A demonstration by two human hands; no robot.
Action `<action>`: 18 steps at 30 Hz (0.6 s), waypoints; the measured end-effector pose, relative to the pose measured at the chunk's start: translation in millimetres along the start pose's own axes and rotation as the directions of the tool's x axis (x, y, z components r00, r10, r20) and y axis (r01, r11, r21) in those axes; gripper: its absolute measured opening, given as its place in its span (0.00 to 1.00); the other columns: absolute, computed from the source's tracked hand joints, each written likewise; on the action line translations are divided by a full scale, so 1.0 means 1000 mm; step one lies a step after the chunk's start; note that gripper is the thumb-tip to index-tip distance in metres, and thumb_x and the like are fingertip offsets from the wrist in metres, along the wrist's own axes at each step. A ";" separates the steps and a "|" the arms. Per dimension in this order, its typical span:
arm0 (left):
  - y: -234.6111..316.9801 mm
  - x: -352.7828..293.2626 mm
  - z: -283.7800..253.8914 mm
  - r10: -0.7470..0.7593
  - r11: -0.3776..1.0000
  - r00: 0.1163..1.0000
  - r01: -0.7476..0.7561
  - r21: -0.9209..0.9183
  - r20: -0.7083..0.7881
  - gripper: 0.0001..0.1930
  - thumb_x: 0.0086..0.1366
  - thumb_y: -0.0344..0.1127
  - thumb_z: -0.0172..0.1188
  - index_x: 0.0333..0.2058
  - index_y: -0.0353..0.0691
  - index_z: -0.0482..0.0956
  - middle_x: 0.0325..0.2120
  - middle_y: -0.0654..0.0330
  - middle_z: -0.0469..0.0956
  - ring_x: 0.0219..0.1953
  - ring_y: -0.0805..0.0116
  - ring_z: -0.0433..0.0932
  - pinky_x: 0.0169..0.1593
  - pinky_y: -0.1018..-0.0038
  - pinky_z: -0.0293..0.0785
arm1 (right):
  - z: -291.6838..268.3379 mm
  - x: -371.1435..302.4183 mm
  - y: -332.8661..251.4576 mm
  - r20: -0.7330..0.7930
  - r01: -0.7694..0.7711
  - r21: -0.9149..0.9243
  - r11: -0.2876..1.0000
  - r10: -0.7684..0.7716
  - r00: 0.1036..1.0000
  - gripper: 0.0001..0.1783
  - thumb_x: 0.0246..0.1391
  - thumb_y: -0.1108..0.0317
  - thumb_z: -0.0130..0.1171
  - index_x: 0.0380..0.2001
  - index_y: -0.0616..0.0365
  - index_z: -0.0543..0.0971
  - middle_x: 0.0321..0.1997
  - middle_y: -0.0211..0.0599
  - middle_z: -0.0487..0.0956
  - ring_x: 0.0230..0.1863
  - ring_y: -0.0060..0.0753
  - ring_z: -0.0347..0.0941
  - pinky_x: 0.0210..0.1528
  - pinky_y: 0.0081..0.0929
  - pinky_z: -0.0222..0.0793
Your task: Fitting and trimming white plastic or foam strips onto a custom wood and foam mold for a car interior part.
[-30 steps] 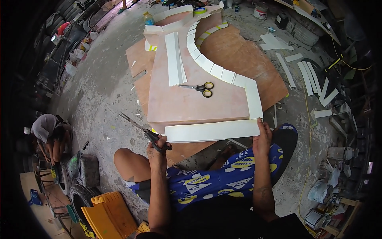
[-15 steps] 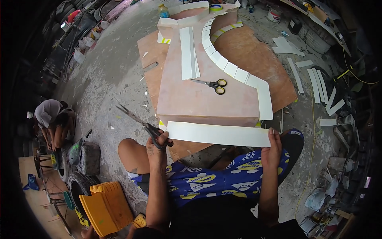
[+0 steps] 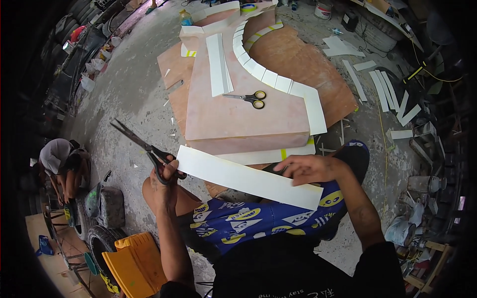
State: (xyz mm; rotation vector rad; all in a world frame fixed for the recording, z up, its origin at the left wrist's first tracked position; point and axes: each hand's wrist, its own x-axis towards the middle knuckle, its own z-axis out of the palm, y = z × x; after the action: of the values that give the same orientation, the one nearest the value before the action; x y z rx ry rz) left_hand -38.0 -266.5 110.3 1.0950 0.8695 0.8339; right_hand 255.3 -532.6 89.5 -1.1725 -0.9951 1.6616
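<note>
My left hand [image 3: 163,185] is closed around the handles of large black scissors [image 3: 133,136], whose narrowly parted blades point up and left. The left end of a long white strip [image 3: 243,180] is pinched in the same hand. Slanting down to the right, the strip hangs above my lap. My right hand [image 3: 318,169] is over its right part, fingers stretched leftward and apart; it does not grip the strip. Beyond lies a pinkish curved form [image 3: 248,116] edged with white pieces. Smaller black-and-yellow scissors [image 3: 256,99] and white strips [image 3: 217,64] rest on top of it.
Brown board [image 3: 303,69] lies beneath the form. Cut white strips [image 3: 385,92] are scattered on the floor at right. A yellow plastic piece [image 3: 134,263] and tyres [image 3: 102,238] stand at lower left. Another person [image 3: 59,159] crouches at far left.
My right hand has let go of the strip's right end and moved left over it. That end has dropped. My left hand and scissors have shifted left; the view has turned slightly.
</note>
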 end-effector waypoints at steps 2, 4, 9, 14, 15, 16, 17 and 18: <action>0.004 0.005 -0.001 -0.018 1.000 0.997 0.017 0.018 0.075 0.13 0.59 0.32 0.66 0.40 0.36 0.75 0.29 0.65 0.73 0.29 0.73 0.73 0.33 0.77 0.67 | 0.004 0.028 0.000 0.071 -0.026 -0.073 0.997 0.031 0.997 0.26 0.59 0.70 0.59 0.60 0.56 0.66 0.50 0.41 0.77 0.49 0.24 0.75 0.47 0.23 0.72; 0.008 0.006 -0.003 -0.002 1.000 0.996 0.000 0.019 0.091 0.14 0.58 0.32 0.67 0.40 0.36 0.75 0.28 0.65 0.73 0.28 0.73 0.73 0.33 0.76 0.67 | 0.009 0.046 0.001 0.116 0.078 -0.203 0.976 -0.055 0.992 0.23 0.61 0.68 0.59 0.58 0.53 0.69 0.52 0.39 0.77 0.48 0.25 0.76 0.50 0.24 0.70; 0.009 0.002 -0.008 -0.001 0.995 0.999 -0.002 0.103 0.034 0.16 0.54 0.32 0.68 0.39 0.34 0.75 0.27 0.64 0.73 0.26 0.72 0.73 0.33 0.77 0.69 | 0.009 0.052 -0.011 0.047 -0.075 -0.366 0.928 0.099 0.994 0.22 0.58 0.65 0.62 0.56 0.51 0.74 0.41 0.34 0.83 0.44 0.22 0.77 0.50 0.20 0.68; -0.009 -0.006 -0.008 -0.009 0.983 1.000 0.013 0.185 -0.023 0.15 0.52 0.31 0.70 0.35 0.34 0.74 0.24 0.62 0.74 0.22 0.72 0.74 0.29 0.77 0.70 | 0.001 0.047 -0.002 0.030 -0.002 -0.283 0.959 0.011 0.999 0.25 0.54 0.63 0.67 0.56 0.50 0.75 0.26 0.25 0.80 0.29 0.15 0.68 0.34 0.19 0.63; -0.014 -0.007 -0.010 0.008 0.985 1.000 -0.007 0.172 -0.007 0.15 0.53 0.31 0.70 0.35 0.35 0.74 0.23 0.63 0.74 0.20 0.72 0.73 0.28 0.78 0.70 | -0.004 0.048 0.002 0.034 -0.035 -0.371 0.928 0.052 0.998 0.25 0.53 0.63 0.67 0.55 0.49 0.76 0.25 0.24 0.80 0.28 0.14 0.68 0.34 0.19 0.63; -0.017 -0.006 -0.016 -0.024 0.978 0.999 0.028 0.205 -0.025 0.14 0.54 0.32 0.69 0.36 0.35 0.74 0.24 0.61 0.76 0.21 0.73 0.74 0.28 0.78 0.70 | -0.005 0.046 0.001 0.022 -0.046 -0.372 0.927 0.058 0.998 0.25 0.53 0.63 0.67 0.55 0.49 0.76 0.25 0.24 0.80 0.28 0.14 0.68 0.34 0.19 0.63; -0.018 -0.006 -0.020 0.011 0.974 1.000 -0.008 0.227 -0.013 0.14 0.56 0.33 0.68 0.36 0.35 0.73 0.25 0.60 0.78 0.22 0.74 0.74 0.28 0.78 0.70 | -0.005 0.044 0.000 0.019 -0.051 -0.346 0.937 0.061 0.998 0.25 0.53 0.65 0.67 0.55 0.50 0.76 0.25 0.23 0.79 0.26 0.12 0.67 0.31 0.17 0.62; -0.018 -0.007 -0.023 0.048 0.967 0.999 -0.046 0.249 -0.003 0.14 0.57 0.35 0.67 0.37 0.35 0.73 0.27 0.58 0.79 0.23 0.74 0.74 0.28 0.78 0.70 | -0.006 0.041 -0.002 0.020 -0.053 -0.319 0.946 0.063 0.998 0.24 0.53 0.67 0.67 0.55 0.51 0.76 0.26 0.23 0.78 0.25 0.10 0.66 0.29 0.15 0.61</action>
State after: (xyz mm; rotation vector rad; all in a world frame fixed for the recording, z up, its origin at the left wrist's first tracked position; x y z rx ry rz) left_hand -59.1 -269.0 89.0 1.3366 0.9778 0.7829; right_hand 253.0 -492.5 78.3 -1.4014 -1.2950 1.6071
